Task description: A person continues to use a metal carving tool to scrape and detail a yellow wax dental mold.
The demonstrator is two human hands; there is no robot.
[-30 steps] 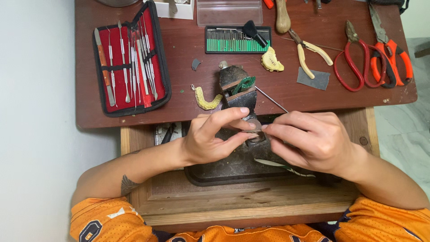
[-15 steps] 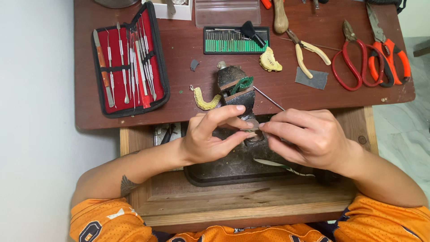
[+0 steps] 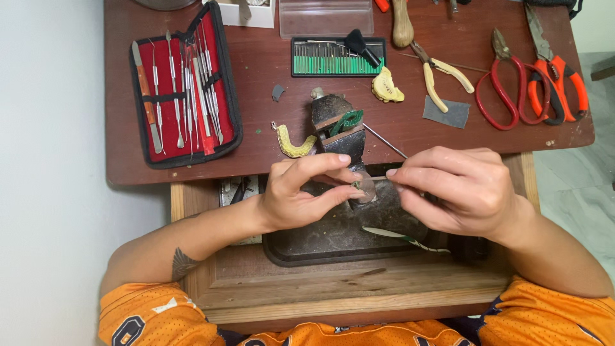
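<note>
My left hand point(image 3: 301, 192) pinches a small pale piece with a green bit point(image 3: 362, 186) between thumb and fingers, just in front of a dark bench vise point(image 3: 335, 125). A green piece point(image 3: 346, 120) is clamped in the vise jaws. My right hand point(image 3: 455, 187) holds a thin metal tool point(image 3: 384, 141) whose shaft slants up to the left, its lower end at the small piece. A yellow dental cast point(image 3: 295, 143) lies left of the vise. Both hands hover over a dark tray point(image 3: 339, 237) in the open drawer.
A red-lined case of metal hand tools point(image 3: 182, 83) lies open at the left of the red-brown table point(image 3: 256, 51). A box of green-shanked burs point(image 3: 336, 57), another yellow cast point(image 3: 386, 86), yellow-handled pliers point(image 3: 442, 80), sandpaper point(image 3: 446, 112), red and orange snips point(image 3: 535, 83) lie behind.
Both hands stay at the same spot by the vise; the fingers have shifted only slightly on the small piece and the thin tool.
</note>
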